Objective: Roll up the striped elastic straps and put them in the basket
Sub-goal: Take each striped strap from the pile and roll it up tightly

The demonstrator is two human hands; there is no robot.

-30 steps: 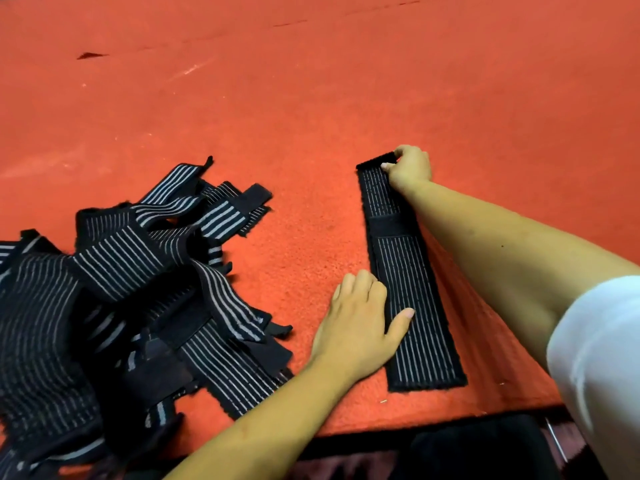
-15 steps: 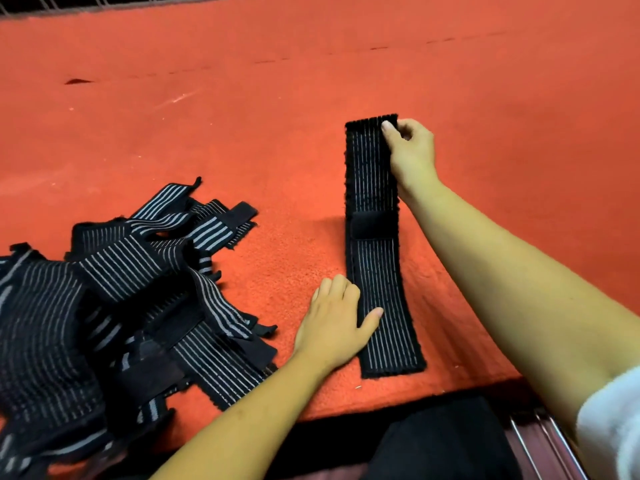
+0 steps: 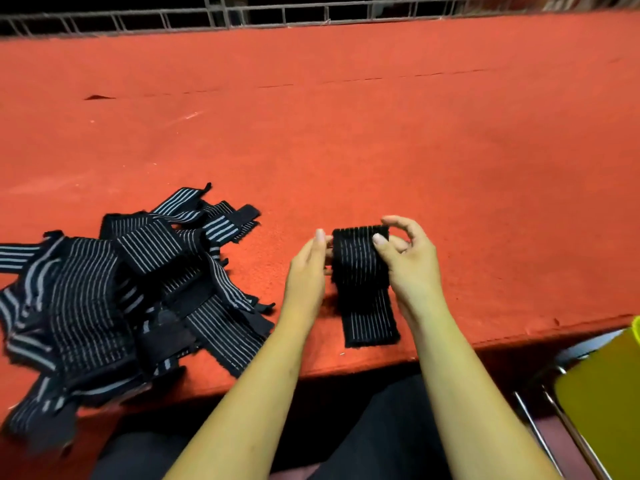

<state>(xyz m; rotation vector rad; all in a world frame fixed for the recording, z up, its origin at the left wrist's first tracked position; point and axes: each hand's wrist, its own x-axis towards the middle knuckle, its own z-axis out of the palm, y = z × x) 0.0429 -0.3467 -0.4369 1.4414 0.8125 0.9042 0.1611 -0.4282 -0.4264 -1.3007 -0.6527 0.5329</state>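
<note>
Strap pile (image 3: 104, 289) beside held strap (image 3: 360, 271)

On the surface (image 3: 381, 150), near its front edge, strap (image 3: 362, 275) with far end lifted between left grip (image 3: 308, 268) and right grip (image 3: 410, 265), strap pile (image 3: 104, 289) to its left, railing (image 3: 277, 10) behind the surface.
</note>
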